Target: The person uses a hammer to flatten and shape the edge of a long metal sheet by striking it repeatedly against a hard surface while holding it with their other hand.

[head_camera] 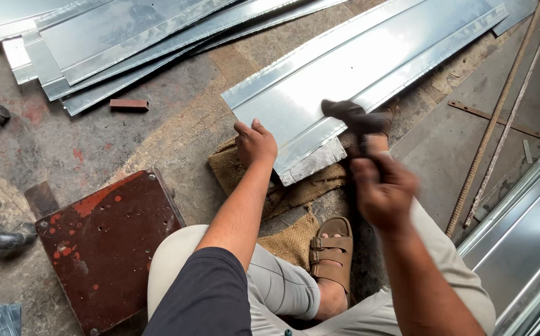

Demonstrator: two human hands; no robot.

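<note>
A long folded sheet-metal panel [357, 68] lies on the floor in front of me, its near end resting on a piece of burlap [295, 186]. My left hand [255, 143] presses down on the panel's near left corner, fingers curled over the edge. My right hand [382, 190] is blurred in motion and grips the handle of a dark mallet [351, 115], whose head hovers just over the panel's near edge. My sandalled foot [332, 249] rests on the burlap below.
A stack of similar metal panels [108, 43] lies at the upper left, with a small brick-coloured block [129, 104] beside it. A rusty red metal plate [105, 246] sits at my left. Thin steel rods [500, 124] and more sheet metal [525, 249] lie on the right.
</note>
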